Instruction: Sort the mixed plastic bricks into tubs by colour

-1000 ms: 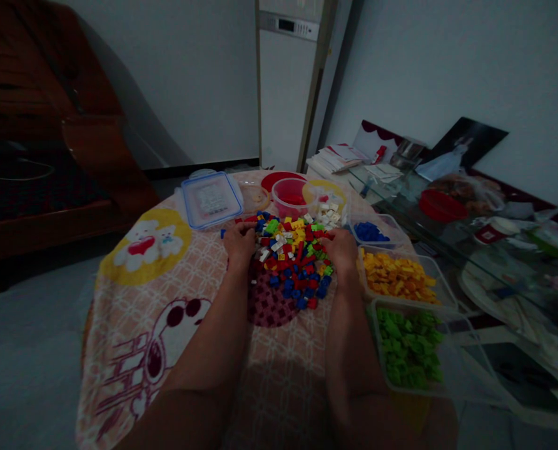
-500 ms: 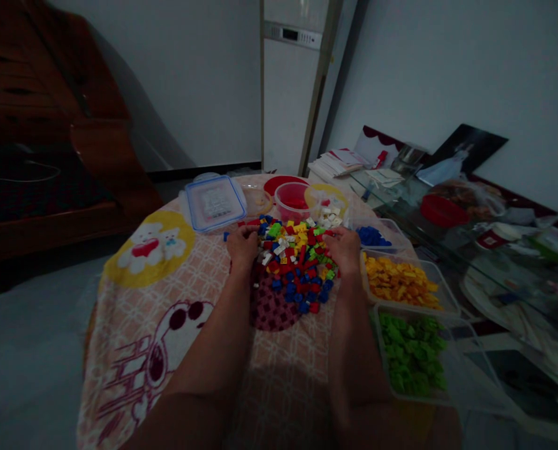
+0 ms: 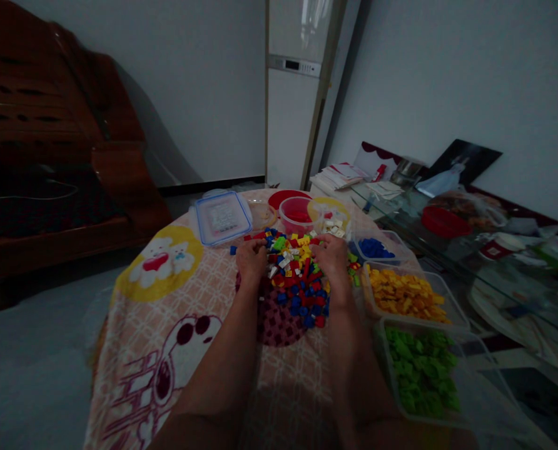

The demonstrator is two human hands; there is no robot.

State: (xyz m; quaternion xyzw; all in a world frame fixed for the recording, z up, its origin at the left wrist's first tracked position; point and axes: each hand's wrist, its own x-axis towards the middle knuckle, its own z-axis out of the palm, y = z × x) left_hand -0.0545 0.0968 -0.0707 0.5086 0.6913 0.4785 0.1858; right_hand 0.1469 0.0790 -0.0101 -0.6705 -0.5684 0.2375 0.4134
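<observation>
A loose pile of small coloured bricks (image 3: 302,275), red, blue, yellow, white and green, lies on the patterned tablecloth (image 3: 293,387). At the pile's left edge is my left hand (image 3: 251,259), its fingers bent over the bricks; what they hold, if anything, is too small to tell. My right hand (image 3: 330,253) reaches into the pile's right side, thumb and fingers close together at the bricks. A red piece shows by its fingertips, but whether it is gripped is unclear. White bricks (image 3: 335,228) sit just beyond my right hand.
Right of my arm stand clear boxes of blue bricks (image 3: 375,248), yellow bricks (image 3: 405,294) and green bricks (image 3: 422,372). Behind the pile are a pink tub (image 3: 300,215) and a blue-rimmed lid (image 3: 223,219). A cluttered glass table (image 3: 401,209) adjoins at right.
My right hand has moved left, further over the pile, uncovering green bricks at its right. My left hand stays at the left edge. The whole view has shifted slightly.
</observation>
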